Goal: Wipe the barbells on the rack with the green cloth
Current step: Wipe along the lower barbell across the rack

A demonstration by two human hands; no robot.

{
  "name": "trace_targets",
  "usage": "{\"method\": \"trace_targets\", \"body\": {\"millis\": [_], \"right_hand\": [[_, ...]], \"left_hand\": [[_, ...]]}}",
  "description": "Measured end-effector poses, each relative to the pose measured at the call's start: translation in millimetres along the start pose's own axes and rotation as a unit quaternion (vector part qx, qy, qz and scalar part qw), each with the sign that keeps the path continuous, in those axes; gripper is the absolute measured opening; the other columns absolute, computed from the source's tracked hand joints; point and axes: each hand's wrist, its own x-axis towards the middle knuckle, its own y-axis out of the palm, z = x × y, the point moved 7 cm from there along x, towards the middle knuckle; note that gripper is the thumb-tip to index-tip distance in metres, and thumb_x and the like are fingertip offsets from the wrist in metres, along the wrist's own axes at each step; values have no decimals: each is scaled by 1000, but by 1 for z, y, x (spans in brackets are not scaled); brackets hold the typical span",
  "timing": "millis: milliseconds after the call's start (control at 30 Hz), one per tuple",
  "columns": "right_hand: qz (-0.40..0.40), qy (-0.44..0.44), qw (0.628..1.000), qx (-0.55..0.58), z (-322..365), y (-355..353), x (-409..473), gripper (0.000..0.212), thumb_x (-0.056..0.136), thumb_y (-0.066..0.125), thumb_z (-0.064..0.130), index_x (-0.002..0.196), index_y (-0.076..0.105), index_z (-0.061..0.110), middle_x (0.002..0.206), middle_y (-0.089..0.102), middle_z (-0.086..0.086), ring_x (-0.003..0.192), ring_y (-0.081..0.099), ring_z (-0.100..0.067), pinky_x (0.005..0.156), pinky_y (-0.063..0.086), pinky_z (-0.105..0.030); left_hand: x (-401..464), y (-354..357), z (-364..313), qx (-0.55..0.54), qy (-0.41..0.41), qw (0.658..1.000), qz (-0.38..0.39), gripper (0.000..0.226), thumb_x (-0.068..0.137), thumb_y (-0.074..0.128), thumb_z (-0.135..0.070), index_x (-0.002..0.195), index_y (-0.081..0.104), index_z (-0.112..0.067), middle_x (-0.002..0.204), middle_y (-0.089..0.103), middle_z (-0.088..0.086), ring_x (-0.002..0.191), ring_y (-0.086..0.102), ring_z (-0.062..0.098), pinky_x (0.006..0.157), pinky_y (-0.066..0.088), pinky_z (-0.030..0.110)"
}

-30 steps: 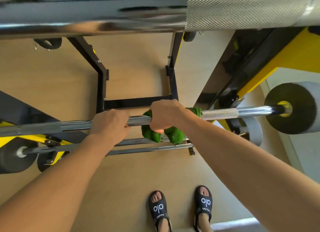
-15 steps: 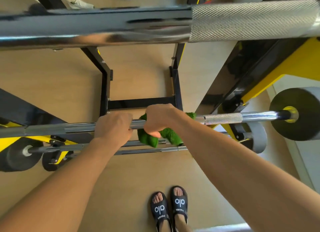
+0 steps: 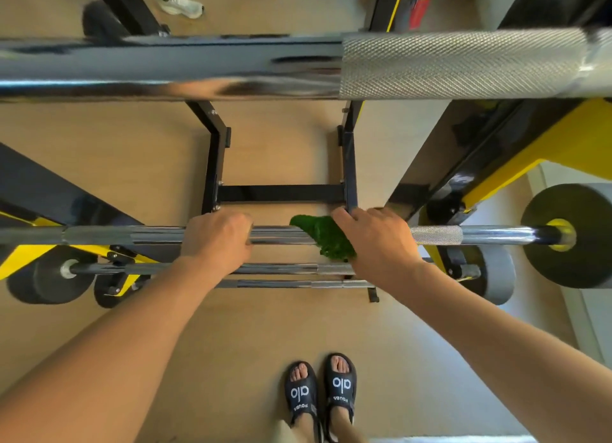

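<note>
Both hands on left-right barbell (image 3: 159, 235), left hand (image 3: 217, 239) clenching it, right hand (image 3: 377, 240) gripping green cloth (image 3: 323, 237)

**Bright room, bent edges**

Daylight fills the room evenly; shadows on the floor (image 3: 139, 151) stay soft. The nearest barbell (image 3: 198, 68) looms huge and blurred, its chrome streaked with glare. Straight bars bow toward the edges. The far right washes pale.
</note>
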Motion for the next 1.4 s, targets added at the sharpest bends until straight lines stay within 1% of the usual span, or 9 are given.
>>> {"method": "trace_targets", "body": {"millis": [133,367,567,700,867,967,1067,1267,1400], "right_hand": [[39,15,998,38,2,-4,19,32,87,67,38,108,47,26,69,42,9,71,48,-18,71,36,-34],[7,69,997,41,21,-5,21,28,83,69,33,103,49,27,78,56,5,73,54,-18,71,37,-34],[-48,26,997,53,118,-12,62,25,82,67,27,104,56,24,82,60,4,79,63,-21,65,37,-34],[-58,1,998,36,102,-9,49,33,83,69,25,106,45,25,79,53,8,77,62,-21,63,40,-35],[-103,52,993,9,57,-9,20,37,80,74,27,107,49,22,87,62,3,79,61,-22,67,44,-33],[-82,108,991,-5,63,-7,25,35,80,74,36,104,51,26,83,63,6,77,61,-19,70,45,-32],[-17,133,991,-3,76,-10,35,28,84,68,39,104,51,28,79,59,7,74,59,-17,71,46,-33],[55,13,995,80,234,-20,108,13,88,64,33,93,58,23,72,56,6,68,56,-13,73,50,-32],[25,-4,997,67,279,-23,137,14,88,59,33,80,56,22,66,52,7,64,56,-16,61,43,-32]], "left_hand": [[1,0,-1,5,0,1000,-2,23,91,67,-26,77,49,-28,62,40,-11,59,45,12,51,27,28],[-1,-1,-1,3,10,1000,-29,25,91,69,-28,78,48,-30,67,44,-9,65,48,14,61,36,29],[2,0,6,-43,17,998,-37,8,94,63,-32,89,60,-26,74,55,-6,65,51,15,61,38,29],[-4,3,21,-28,99,995,12,55,87,71,-42,129,47,-17,105,61,2,87,59,20,72,48,34],[-16,1,118,69,44,996,30,48,85,68,-56,112,45,-24,97,52,-6,84,46,14,84,46,37],[-22,11,161,60,-15,994,88,36,86,66,-61,91,49,-29,80,53,-9,72,51,13,60,40,30],[-19,15,166,32,-21,996,76,16,94,64,-45,95,64,-29,68,48,-9,65,49,14,52,30,28],[-15,18,170,20,8,999,31,11,90,61,-34,86,66,-25,75,62,-3,66,53,21,62,36,30],[-14,19,177,-10,12,1000,21,27,86,60,-34,65,46,-24,63,46,-6,66,48,25,63,35,31]]}}
